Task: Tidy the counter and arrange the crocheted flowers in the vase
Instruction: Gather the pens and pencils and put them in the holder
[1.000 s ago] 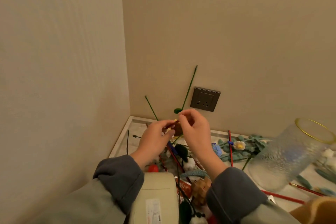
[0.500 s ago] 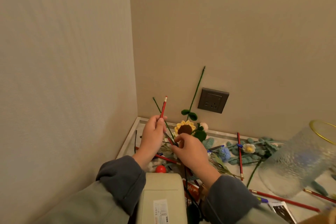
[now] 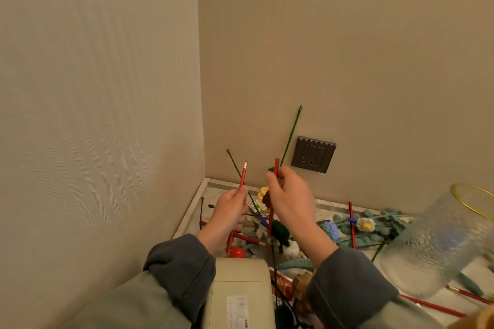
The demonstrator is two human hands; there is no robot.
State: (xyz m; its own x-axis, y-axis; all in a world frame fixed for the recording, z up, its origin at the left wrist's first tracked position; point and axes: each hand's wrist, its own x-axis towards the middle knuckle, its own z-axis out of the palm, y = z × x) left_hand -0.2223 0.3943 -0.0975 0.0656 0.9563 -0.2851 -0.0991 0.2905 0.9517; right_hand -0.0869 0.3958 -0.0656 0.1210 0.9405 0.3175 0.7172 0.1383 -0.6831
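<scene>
My left hand [image 3: 232, 209] grips a red pencil [image 3: 243, 174] that stands upright, eraser end up. My right hand [image 3: 290, 199] pinches a second red pencil [image 3: 271, 219] near its top, lifted over the pile. Behind the hands a crocheted sunflower [image 3: 263, 197] leans in the corner, with green stems [image 3: 291, 136] rising against the wall. More crocheted flowers lie on the counter: a blue one [image 3: 330, 230] and a white daisy [image 3: 366, 224] among teal leaves. The textured glass vase [image 3: 438, 243] with a gold rim stands at the right.
A beige box [image 3: 238, 294] sits at the near edge between my sleeves. Red pencils [image 3: 352, 224], a red ball [image 3: 237, 252], a wooden puzzle [image 3: 300, 282] and a black cable litter the marble counter [image 3: 197, 208]. A dark wall socket [image 3: 313, 154] is above the clutter.
My right hand has come up out of the pile with a second red pencil. The left hand still holds its pencil upright.
</scene>
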